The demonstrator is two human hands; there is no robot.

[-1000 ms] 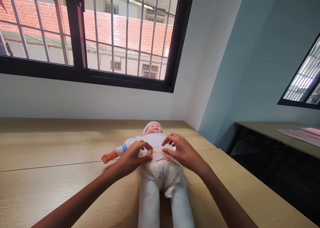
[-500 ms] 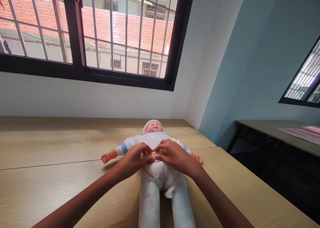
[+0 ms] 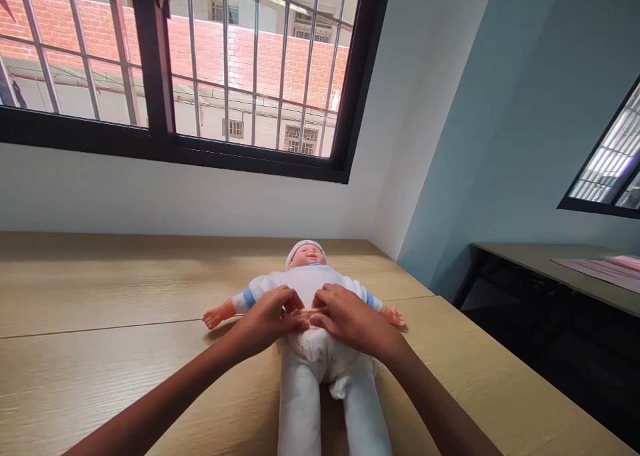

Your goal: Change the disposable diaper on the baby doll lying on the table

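A baby doll (image 3: 310, 279) in white clothes and a white cap lies on its back on the wooden table (image 3: 100, 349), head toward the window. It wears a white diaper (image 3: 320, 356). My left hand (image 3: 267, 319) and my right hand (image 3: 350, 319) both rest on the doll's waist, fingers curled and pinching the diaper's top edge where the fingertips meet. The doll's arms stretch out to both sides and its white legs run toward me between my forearms.
A barred window (image 3: 200, 69) with a black frame fills the wall behind the table. To the right stands a second dark table (image 3: 550, 269) with a pink sheet (image 3: 600, 269) on it, across a gap of dark floor.
My right hand came down from hovering with spread fingers and closed on the diaper's waist beside my left hand. Both hands have stayed pinched together there since.
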